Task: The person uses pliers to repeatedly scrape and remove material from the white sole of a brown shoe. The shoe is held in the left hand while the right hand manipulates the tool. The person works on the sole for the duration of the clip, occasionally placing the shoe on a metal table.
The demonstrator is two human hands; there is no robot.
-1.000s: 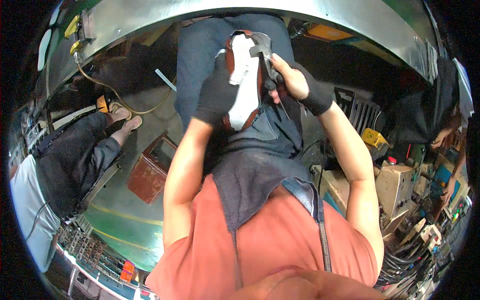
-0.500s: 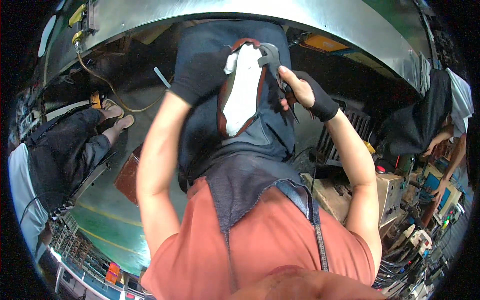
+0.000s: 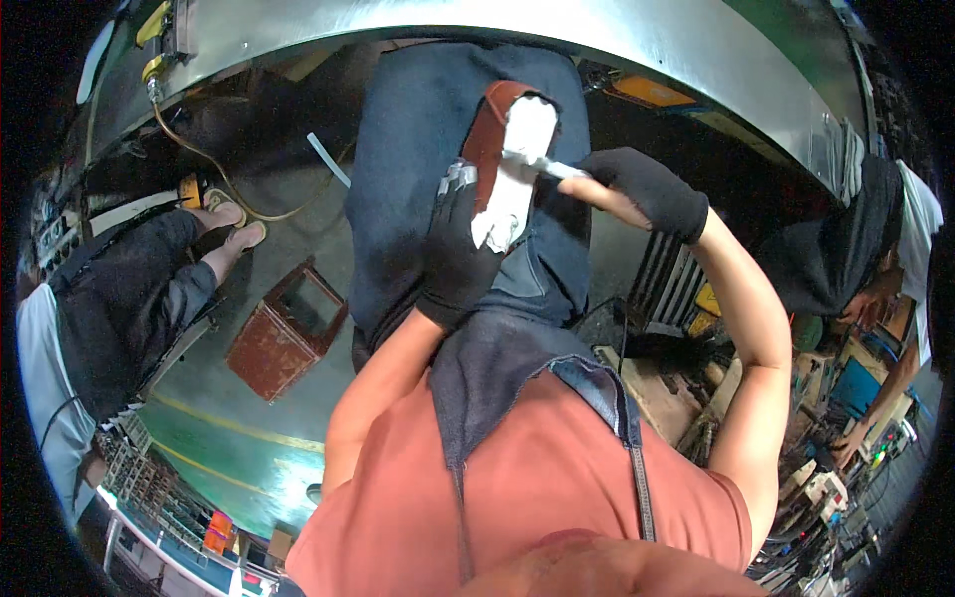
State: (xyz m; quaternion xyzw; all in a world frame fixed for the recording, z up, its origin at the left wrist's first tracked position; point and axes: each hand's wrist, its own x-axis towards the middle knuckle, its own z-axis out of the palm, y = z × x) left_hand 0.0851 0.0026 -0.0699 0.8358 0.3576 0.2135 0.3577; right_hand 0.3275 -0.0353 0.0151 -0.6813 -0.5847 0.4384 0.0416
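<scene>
- The brown shoe [image 3: 486,139] rests on my lap, over dark trousers [image 3: 408,129], with its white underside [image 3: 530,127] turned up.
- My left hand [image 3: 460,239] holds the lower part from the left, fingers curled along the brown side; white coverings [image 3: 458,177] show at their tips.
- My right hand [image 3: 647,191] is at the other side, thumb and fingers pinching a pale tool [image 3: 563,170] whose end lies over the right edge of the underside.
- To do this well, I'd judge the left grip should be firm, since the shoe could roll on soft cloth. A loose wrist and short, even passes should serve best, with the left fingertips well out of the tool's path.
- The tool's end is smeared by blur; it might be a small hammer or a brush, and I can't settle which, nor whether it touches the underside.
- My right glove hides most of the fingers behind the thumb, and my left hand covers part of the shoe's lower end.
- Beyond my knees, the metal worktop [image 3: 557,18] is cut off at the top.
</scene>
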